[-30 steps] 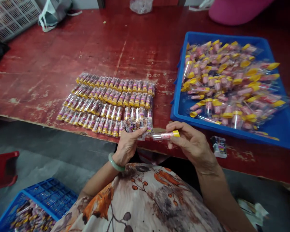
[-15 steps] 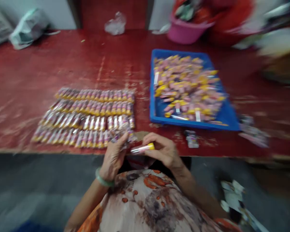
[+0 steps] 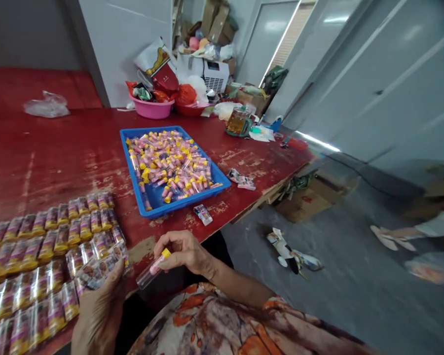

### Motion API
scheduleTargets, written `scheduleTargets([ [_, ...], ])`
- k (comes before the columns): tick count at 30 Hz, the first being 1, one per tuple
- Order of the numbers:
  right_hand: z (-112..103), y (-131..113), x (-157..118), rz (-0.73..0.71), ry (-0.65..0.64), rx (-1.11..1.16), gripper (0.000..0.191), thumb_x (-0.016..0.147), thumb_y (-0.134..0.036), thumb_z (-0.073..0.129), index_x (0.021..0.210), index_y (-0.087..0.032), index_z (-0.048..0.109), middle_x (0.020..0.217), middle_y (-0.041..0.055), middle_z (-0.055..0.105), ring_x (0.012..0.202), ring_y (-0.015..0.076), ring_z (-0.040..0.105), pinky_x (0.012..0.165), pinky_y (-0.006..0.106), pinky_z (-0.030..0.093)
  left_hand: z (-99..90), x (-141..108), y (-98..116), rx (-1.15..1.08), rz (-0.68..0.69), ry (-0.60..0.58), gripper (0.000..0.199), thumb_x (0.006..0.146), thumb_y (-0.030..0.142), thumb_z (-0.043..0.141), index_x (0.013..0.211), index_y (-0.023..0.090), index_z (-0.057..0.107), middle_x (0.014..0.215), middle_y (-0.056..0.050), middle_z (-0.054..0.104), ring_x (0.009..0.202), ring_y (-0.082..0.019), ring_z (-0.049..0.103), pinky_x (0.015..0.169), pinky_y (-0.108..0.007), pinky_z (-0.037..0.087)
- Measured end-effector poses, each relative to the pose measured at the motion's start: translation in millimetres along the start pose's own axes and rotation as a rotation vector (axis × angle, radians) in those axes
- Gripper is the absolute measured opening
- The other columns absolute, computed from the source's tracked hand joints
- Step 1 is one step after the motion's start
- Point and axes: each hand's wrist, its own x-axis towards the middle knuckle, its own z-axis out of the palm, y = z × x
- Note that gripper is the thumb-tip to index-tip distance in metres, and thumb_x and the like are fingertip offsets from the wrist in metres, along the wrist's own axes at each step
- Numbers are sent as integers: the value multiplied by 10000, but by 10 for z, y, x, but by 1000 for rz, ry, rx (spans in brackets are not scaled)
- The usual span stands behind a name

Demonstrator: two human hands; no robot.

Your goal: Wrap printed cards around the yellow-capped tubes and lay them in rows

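Note:
My right hand (image 3: 188, 254) pinches a clear tube (image 3: 146, 277) with a yellow cap and something pink inside; the tube slants down to the left above the table's front edge. In my left hand (image 3: 100, 310) is a bunch of small printed packets (image 3: 96, 272), held under the thumb. Beneath and beside that hand, packed tubes (image 3: 33, 291) with purple and yellow bands lie in several neat rows. Beyond my right hand, a blue tray (image 3: 175, 205) holds a heap of yellow-capped tubes (image 3: 173, 162).
Small packets (image 3: 203, 215) lie by the tray's near edge, with more packets (image 3: 242, 179) to its right. Farther back on the red table (image 3: 85, 148) stand a pink basin (image 3: 153, 109) and a glass teapot (image 3: 239, 122). A person's feet (image 3: 392, 239) show at the far right.
My view has swung to the right, bringing the room's right side into sight. Both hands still hold the same things; the tube now points more steeply downward.

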Motion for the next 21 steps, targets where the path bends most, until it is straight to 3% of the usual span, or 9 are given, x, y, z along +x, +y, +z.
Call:
scheduleTargets([
  [3, -35, -48, -61, -33, 7, -44, 355, 528, -345, 844, 776, -149, 681, 679, 0, 640, 602, 116, 568, 560, 227, 456, 96, -46, 33, -12, -32, 55, 230, 676, 248, 819, 881, 186, 736, 922, -34, 762, 749, -189, 718, 697, -269, 627],
  [7, -10, -62, -239, -138, 2, -162, 274, 615, -320, 820, 796, -165, 686, 766, 18, 651, 694, 137, 591, 640, 248, 462, 231, -189, 49, -118, 84, 26, 327, 642, 212, 841, 941, 181, 712, 908, -27, 748, 887, -192, 707, 800, -272, 593],
  [9, 6, -47, -313, -217, 3, -266, 212, 678, -303, 789, 817, -183, 684, 823, 30, 649, 732, 150, 600, 658, 264, 474, 259, -208, 23, -193, 150, 51, 414, 601, 212, 866, 979, 194, 698, 917, -15, 744, 863, -166, 702, 819, -268, 574],
  [12, 20, 2, -360, -364, 7, -403, 126, 748, -223, 734, 862, -209, 683, 877, 45, 652, 788, 171, 623, 689, 286, 498, 219, -174, -40, -250, 90, 59, 440, 583, 260, 878, 972, 168, 694, 913, -37, 741, 829, -178, 699, 818, -317, 569],
  [21, 120, 196, -385, -848, 125, -758, 317, 721, -70, 707, 1003, -209, 665, 942, 65, 687, 843, 204, 662, 719, 348, 551, 150, -260, -123, -344, -11, 17, 351, 639, 275, 850, 916, 112, 711, 894, -57, 731, 773, -152, 673, 745, -283, 550],
])
